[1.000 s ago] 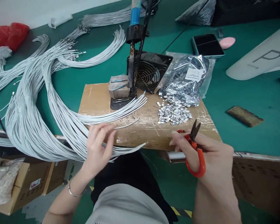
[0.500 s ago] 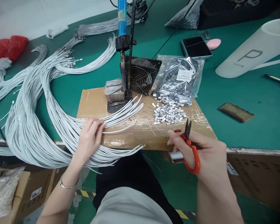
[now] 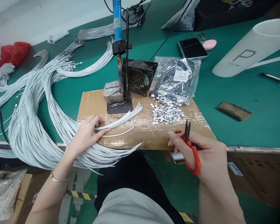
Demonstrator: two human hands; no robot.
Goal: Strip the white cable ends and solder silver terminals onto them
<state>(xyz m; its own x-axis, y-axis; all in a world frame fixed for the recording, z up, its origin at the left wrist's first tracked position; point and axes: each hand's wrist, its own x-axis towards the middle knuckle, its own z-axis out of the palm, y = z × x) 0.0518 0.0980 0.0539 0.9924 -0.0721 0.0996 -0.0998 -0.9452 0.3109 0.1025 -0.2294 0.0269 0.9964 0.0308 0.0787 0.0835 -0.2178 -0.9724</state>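
My left hand (image 3: 86,133) pinches white wires (image 3: 121,119) lying on the cardboard board (image 3: 142,130), near left. My right hand (image 3: 205,152) fingers grip orange snips (image 3: 191,149), near right.

The left hand (image 3: 87,133) has been shifted from the wires hanging off the box edge up onto the cardboard box (image 3: 140,130), where a few white wires (image 3: 121,119) are now pinched flat.

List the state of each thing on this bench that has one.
left hand: pinching white wires on the cardboard board
right hand: gripping orange snips, blades nearly closed
phone: screen dark
parts bag: open, metal clips spilled out
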